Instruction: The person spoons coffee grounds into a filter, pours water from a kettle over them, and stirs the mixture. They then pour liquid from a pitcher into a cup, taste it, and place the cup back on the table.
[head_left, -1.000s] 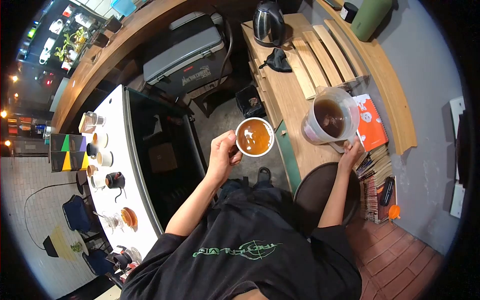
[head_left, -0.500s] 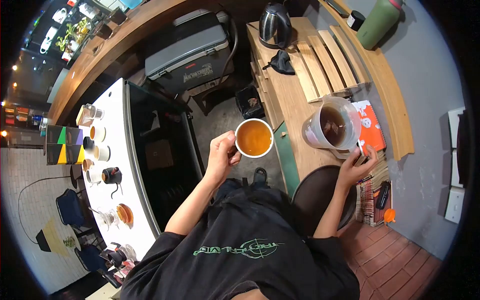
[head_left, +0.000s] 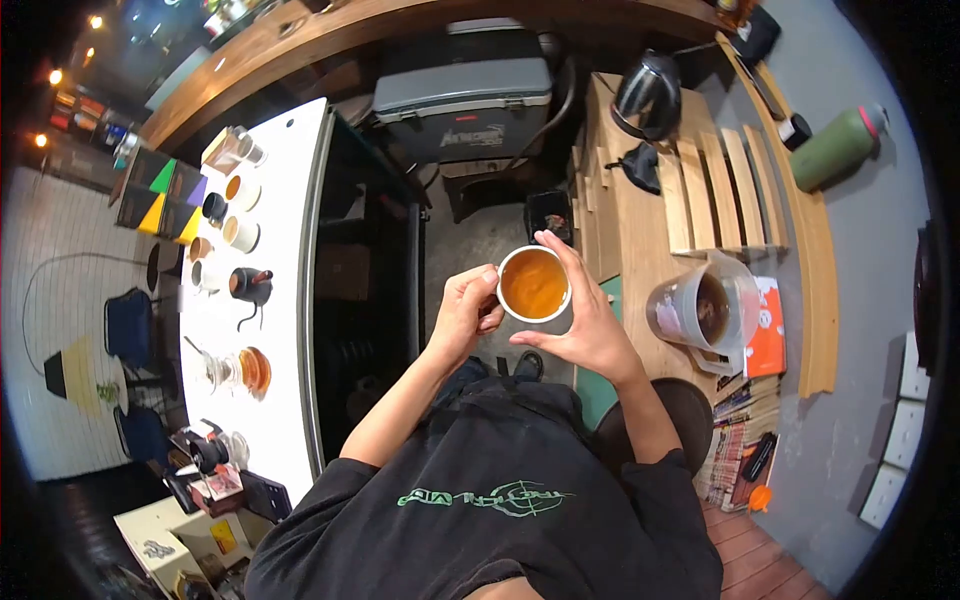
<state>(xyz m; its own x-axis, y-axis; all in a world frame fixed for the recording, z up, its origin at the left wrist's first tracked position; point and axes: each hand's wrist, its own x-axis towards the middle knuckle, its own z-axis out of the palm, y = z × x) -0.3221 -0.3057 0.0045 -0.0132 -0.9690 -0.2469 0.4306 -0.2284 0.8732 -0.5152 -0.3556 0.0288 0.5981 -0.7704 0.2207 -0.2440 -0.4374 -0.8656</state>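
A white cup (head_left: pixel 535 285) of amber liquid is held upright in front of my body. My left hand (head_left: pixel 464 314) is closed round its handle side, with the thumb at the rim. On the other side, my right hand (head_left: pixel 597 333) curves about the cup, its fingers beyond the far right rim and its thumb stretched below the near rim. That hand is open, with a gap between palm and cup. To the right, a clear plastic pitcher (head_left: pixel 672 309) of dark brown liquid stands on the wooden counter (head_left: pixel 640 245).
A white counter (head_left: pixel 285 290) on the left carries cups, a black gooseneck kettle (head_left: pixel 250 285) and a glass dripper (head_left: pixel 222 371). An electric kettle (head_left: pixel 647 98), wooden slats (head_left: pixel 705 190) and an orange notebook (head_left: pixel 766 330) are on the right. A round dark stool (head_left: pixel 690 415) stands nearby.
My right hand has let go of the pitcher's handle and come left to the cup. My left hand still holds the cup. The view has turned, shifting the surroundings.
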